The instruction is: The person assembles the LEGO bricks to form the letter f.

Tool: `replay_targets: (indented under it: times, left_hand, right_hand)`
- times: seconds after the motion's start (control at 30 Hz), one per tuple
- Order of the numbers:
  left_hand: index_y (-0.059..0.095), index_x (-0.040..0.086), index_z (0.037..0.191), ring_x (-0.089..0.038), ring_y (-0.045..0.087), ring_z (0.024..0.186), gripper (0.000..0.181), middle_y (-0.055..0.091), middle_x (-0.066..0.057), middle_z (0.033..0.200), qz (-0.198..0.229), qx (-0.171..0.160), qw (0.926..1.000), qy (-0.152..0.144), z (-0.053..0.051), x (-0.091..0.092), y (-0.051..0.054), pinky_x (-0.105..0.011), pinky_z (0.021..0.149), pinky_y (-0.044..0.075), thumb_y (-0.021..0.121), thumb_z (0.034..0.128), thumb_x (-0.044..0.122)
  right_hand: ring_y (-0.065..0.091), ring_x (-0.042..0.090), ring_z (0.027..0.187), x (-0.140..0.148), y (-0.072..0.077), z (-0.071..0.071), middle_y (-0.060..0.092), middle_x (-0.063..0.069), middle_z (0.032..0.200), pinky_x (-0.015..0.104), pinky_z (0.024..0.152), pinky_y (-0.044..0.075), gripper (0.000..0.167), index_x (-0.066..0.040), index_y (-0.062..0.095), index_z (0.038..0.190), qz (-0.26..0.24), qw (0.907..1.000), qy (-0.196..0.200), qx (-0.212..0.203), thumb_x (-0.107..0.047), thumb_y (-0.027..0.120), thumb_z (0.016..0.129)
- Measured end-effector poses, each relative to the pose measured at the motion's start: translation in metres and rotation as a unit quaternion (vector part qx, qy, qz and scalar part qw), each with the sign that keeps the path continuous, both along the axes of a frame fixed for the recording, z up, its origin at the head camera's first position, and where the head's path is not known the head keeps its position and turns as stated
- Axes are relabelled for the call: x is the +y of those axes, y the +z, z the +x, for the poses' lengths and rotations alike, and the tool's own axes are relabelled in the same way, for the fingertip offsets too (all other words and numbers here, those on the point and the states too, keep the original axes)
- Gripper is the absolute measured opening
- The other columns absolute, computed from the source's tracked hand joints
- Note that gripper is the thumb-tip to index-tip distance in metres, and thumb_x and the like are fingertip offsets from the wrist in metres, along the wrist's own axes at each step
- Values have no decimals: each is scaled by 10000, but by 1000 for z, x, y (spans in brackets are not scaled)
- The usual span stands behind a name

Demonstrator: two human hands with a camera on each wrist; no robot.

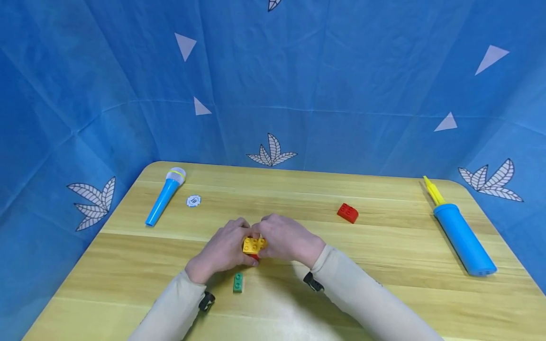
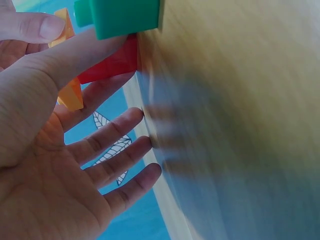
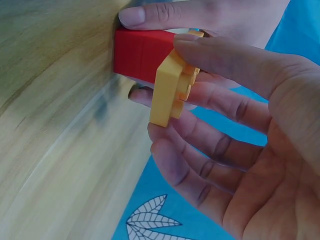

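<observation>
At the middle of the table, my left hand [image 1: 226, 246] grips a red toy brick [image 3: 142, 52] between thumb and forefinger, its other fingers spread. A yellow toy brick [image 1: 251, 245] with studs sits on top of the red one and juts past it. My right hand [image 1: 286, 237] pinches the yellow brick between thumb and fingers. Whether the two bricks are fully pressed together, I cannot tell. Close to my left wrist, a small green brick [image 1: 238, 282] lies on the table; it looms large at the top of the left wrist view.
Another red brick [image 1: 348, 213] lies right of my hands. On the left are a blue toy microphone [image 1: 162, 201] and a round chip [image 1: 194, 201]. A blue pump with a yellow nozzle [image 1: 465, 239] lies at the table's right. Blue cloth [image 1: 273, 85] hangs behind the table.
</observation>
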State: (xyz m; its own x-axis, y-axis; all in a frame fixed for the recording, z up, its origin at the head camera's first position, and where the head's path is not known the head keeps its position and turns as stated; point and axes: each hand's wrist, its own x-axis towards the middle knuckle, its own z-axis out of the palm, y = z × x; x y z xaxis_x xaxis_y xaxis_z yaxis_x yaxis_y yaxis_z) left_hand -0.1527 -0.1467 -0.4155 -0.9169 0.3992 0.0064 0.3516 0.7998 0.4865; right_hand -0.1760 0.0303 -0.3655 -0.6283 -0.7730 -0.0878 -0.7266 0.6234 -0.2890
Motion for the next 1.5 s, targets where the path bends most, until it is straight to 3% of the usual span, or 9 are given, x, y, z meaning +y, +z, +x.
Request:
replay_targets:
  times: [0.4,0.83,1.1,1.3,1.4,1.5]
  left_hand:
    - [698,138,978,-214,490,965,451,549,19,1026,42,75,10000,-10,0,1,2,-411,827,424,951,629,269]
    - [703,144,980,-206,488,971,445,551,25,1029,-41,46,10000,53,0,0,4,-399,838,421,949,632,273]
    - [728,116,1056,-196,484,955,503,545,24,1039,-20,13,10000,35,1,1,0,-411,838,419,947,633,277]
    - [725,121,1110,-194,496,952,547,547,29,1036,-52,110,9999,12,0,-2,-2,-425,840,427,944,640,295]
    - [743,202,1031,-184,491,933,412,536,50,1002,-31,142,9999,-51,1,-3,-2,-420,808,425,929,668,260]
    - [748,238,967,-172,489,930,305,529,64,986,52,173,9997,-146,1,-4,-3,-414,775,419,903,705,249]
  right_hand:
    - [522,123,752,-1,3,1,600,-54,843,225,648,454,210,-131,673,956,63,10000,-35,7,-166,820,810]
    - [539,118,787,-4,5,3,644,-31,930,239,678,476,252,-130,692,1028,240,9996,-89,117,-192,819,820]
    - [557,114,795,0,5,6,661,-4,973,231,686,492,300,-115,711,1076,198,9996,-158,155,-213,823,815]
    - [560,115,777,4,7,17,636,-4,956,231,639,496,365,-133,710,1123,-182,9961,-101,862,-256,836,804]
    - [511,87,697,2,10,27,586,-38,852,206,585,453,308,-148,708,1067,-439,9927,172,1114,-270,830,812]
    - [472,49,651,-1,13,38,541,-80,786,191,558,416,251,-156,680,975,-424,9926,422,1059,-299,819,823]
